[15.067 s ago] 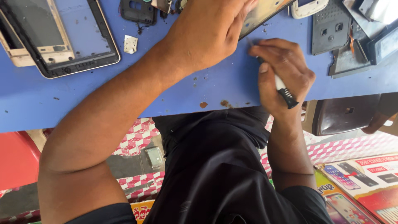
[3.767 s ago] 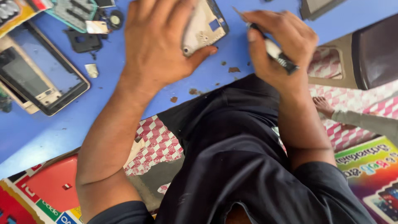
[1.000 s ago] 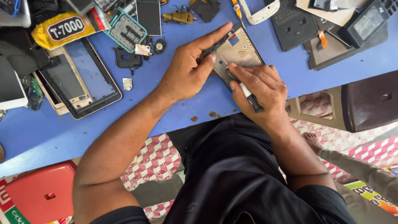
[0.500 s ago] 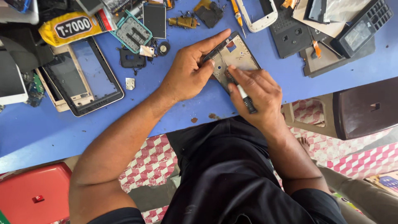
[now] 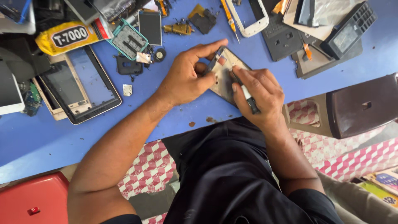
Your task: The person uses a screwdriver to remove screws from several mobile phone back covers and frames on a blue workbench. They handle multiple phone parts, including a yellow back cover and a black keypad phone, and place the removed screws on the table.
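Left hand (image 5: 184, 81) pinches the opened phone frame (image 5: 222, 76) on the counter (image 5: 257, 54); right hand (image 5: 259, 93), fingers clamping a screwdriver (image 5: 248, 97), works its inside, needing steady pressure.

A single head-worn camera looks steeply down from close above the person's lap onto the near edge of the blue tabletop (image 5: 257, 62).
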